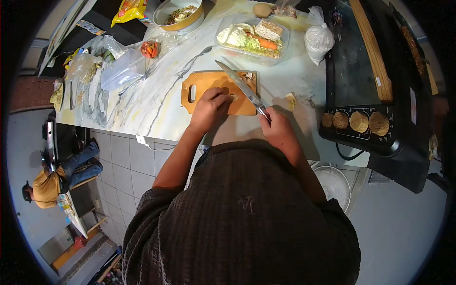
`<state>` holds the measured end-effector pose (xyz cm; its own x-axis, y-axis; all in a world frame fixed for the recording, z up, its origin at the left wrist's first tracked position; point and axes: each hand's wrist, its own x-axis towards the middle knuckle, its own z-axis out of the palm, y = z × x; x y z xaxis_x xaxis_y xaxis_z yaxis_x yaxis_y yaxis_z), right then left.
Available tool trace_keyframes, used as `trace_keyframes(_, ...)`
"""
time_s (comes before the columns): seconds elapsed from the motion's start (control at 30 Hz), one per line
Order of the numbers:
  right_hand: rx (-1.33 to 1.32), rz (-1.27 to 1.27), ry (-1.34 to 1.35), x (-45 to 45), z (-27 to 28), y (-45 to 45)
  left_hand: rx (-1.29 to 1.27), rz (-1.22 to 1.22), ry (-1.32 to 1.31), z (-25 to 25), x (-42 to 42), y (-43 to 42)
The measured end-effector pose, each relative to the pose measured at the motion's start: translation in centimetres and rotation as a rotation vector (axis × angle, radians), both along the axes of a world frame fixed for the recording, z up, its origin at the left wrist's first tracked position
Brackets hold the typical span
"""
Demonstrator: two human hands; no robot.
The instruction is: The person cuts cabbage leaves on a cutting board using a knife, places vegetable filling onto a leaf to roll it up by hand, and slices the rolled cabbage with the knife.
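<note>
A wooden cutting board (202,81) lies on the marble-patterned counter. My left hand (209,108) is over its middle, fingers closed on a small pale piece of food (233,97). My right hand (280,130) is closed round the handle of a large knife (243,87), whose blade slants up and left across the board. Small brownish-white scraps (248,75) lie at the board's upper right. Another scrap (291,101) is on the counter right of the board.
A clear container (223,51) with cabbage, carrot and a pale block stands behind the board. Further left are a bowl (189,23), red chillies (150,49) and an empty clear tub (122,70). A black stove (361,107) is right. A seated person (50,187) is far left.
</note>
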<state>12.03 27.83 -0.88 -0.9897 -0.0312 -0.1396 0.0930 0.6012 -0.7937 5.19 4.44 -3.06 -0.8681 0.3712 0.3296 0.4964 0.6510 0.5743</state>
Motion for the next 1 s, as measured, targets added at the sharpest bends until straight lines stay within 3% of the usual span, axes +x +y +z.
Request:
trace_keyframes(0.07,-0.032,-0.001,-0.015,0.0,0.4,-0.1,0.008,-0.115,0.150,-0.7,-0.2,-0.1)
trace_keyframes(0.37,-0.039,0.021,-0.009,0.1,0.2,-0.2,-0.055,-0.131,0.249,-1.2,1.2,0.4)
trace_keyframes(1.0,-0.075,0.044,-0.131,2.1,-0.3,-1.6,-0.112,-0.064,0.236,-1.5,1.6,0.8)
